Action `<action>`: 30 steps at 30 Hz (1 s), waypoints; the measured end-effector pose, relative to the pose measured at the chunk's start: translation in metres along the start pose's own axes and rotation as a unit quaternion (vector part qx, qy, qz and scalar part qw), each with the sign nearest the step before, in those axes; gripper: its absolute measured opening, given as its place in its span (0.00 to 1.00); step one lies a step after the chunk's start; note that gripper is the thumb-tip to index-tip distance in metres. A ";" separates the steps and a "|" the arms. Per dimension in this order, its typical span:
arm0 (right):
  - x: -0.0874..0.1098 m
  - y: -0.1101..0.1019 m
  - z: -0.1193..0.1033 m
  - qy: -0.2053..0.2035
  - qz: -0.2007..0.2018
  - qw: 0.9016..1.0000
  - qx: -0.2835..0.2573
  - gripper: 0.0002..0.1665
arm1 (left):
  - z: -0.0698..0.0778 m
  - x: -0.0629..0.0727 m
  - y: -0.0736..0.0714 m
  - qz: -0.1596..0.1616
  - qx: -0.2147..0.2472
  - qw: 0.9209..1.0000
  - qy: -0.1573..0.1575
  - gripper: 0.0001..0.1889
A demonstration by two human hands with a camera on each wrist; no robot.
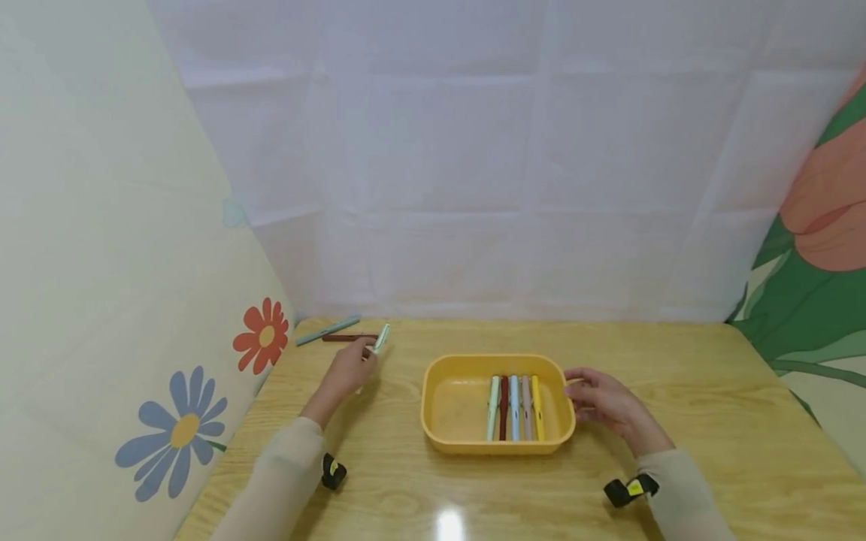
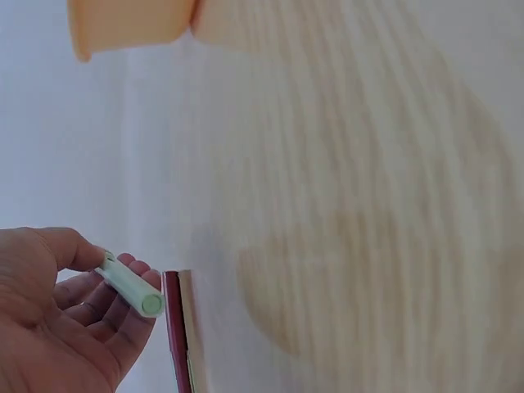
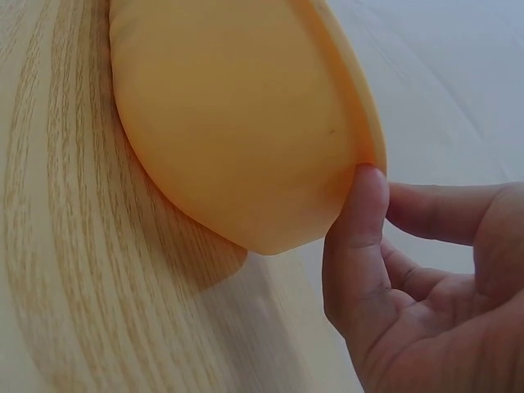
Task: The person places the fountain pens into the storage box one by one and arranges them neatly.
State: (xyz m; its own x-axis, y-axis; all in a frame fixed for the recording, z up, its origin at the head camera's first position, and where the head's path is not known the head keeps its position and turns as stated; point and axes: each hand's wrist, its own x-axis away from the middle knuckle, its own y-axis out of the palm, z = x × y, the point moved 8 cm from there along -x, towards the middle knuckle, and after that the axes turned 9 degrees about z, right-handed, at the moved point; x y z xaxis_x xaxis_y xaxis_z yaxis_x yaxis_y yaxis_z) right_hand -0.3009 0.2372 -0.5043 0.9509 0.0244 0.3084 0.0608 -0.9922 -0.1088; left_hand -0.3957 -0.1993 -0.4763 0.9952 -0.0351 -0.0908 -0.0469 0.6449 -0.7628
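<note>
"What stands on the wood-grain table point(image 1: 386, 488)?"

"A yellow, rounded-rectangular plastic tray point(image 1: 501, 448); the person's right hand point(image 1: 604, 402) pinches its right end."

"And the left hand point(image 1: 347, 368)?"

"Grips a slim mint-green pen point(image 2: 131, 287) left of the tray, near a dark-red pen point(image 2: 174, 319)."

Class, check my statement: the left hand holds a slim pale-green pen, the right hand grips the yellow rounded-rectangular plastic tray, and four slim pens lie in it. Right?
The count is wrong: the head view shows five slim coloured pens lying in the yellow rounded-rectangular plastic tray, not four. The rest stands.
</note>
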 end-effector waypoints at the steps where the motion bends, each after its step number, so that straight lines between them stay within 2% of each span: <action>1: 0.000 0.000 0.000 0.000 0.000 1.000 -0.001 0.29 | 0.001 0.002 0.000 -0.001 0.027 1.000 -0.011 0.23; 5: 0.001 0.003 0.000 0.002 -0.003 1.000 -0.003 0.30 | 0.005 0.009 0.003 -0.004 0.123 0.991 -0.044 0.24; 12: 0.002 0.005 -0.001 0.001 -0.001 1.000 -0.001 0.30 | 0.018 0.020 0.008 -0.024 0.254 0.964 -0.068 0.26; 18: 0.005 0.007 -0.003 -0.008 -0.010 1.000 -0.008 0.32 | 0.027 0.029 0.008 -0.031 0.328 0.940 -0.092 0.29; 21: 0.005 0.006 -0.003 -0.007 -0.007 1.000 -0.007 0.32 | 0.032 0.035 0.008 -0.038 0.347 0.932 -0.096 0.30; 24: 0.004 0.005 -0.001 -0.006 -0.004 1.000 -0.005 0.31 | 0.038 0.039 0.008 -0.043 0.354 0.929 -0.095 0.30; 30: 0.002 0.003 0.001 -0.003 0.003 1.000 -0.002 0.30 | 0.046 0.048 0.010 -0.046 0.339 0.934 -0.103 0.30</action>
State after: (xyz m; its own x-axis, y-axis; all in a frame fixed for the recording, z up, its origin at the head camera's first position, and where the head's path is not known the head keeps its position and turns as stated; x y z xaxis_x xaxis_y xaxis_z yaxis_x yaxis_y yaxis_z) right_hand -0.2984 0.2338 -0.5045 0.9530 0.0184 0.3024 0.0534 -0.9927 -0.1078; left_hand -0.3444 -0.1599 -0.4587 0.9911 -0.0112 0.1327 0.0345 0.9840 -0.1746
